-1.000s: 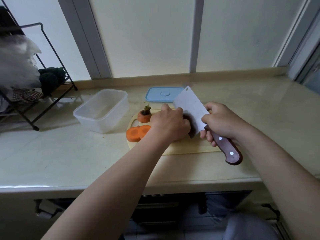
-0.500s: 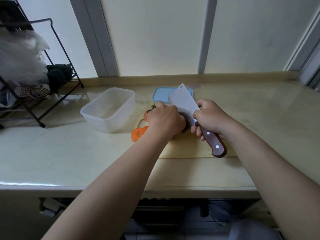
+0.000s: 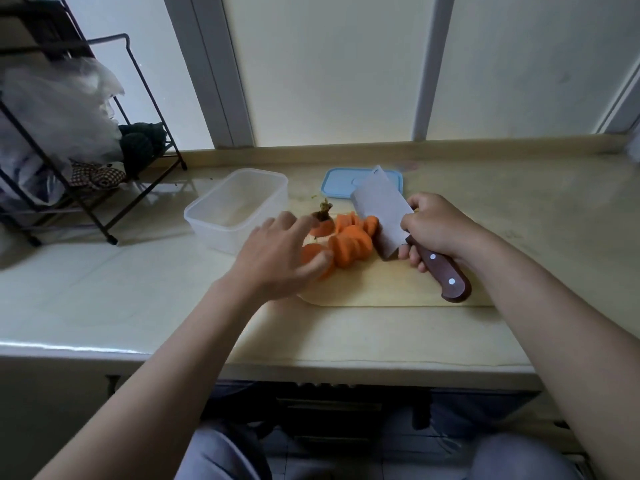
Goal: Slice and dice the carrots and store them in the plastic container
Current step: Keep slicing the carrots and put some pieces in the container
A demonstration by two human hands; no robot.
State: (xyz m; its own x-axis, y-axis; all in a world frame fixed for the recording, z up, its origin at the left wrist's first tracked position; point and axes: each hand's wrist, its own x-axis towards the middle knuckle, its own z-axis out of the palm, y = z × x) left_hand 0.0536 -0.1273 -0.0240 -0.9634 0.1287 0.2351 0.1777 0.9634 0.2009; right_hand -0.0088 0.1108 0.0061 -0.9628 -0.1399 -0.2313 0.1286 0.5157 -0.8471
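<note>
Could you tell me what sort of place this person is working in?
Most likely a home kitchen: carrot slices on a cutting board, a cleaver held beside them, and a plastic container, on a countertop under a window.

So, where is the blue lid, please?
Head view: the blue lid lies on the counter behind the cutting board, right of the plastic container.

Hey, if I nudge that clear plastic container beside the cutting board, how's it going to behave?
The clear plastic container looks empty, so it is probably light and would likely slide rather than resist. The pale countertop looks glossy, which suggests little grip. The container's thin translucent walls may flex if squeezed.
</note>
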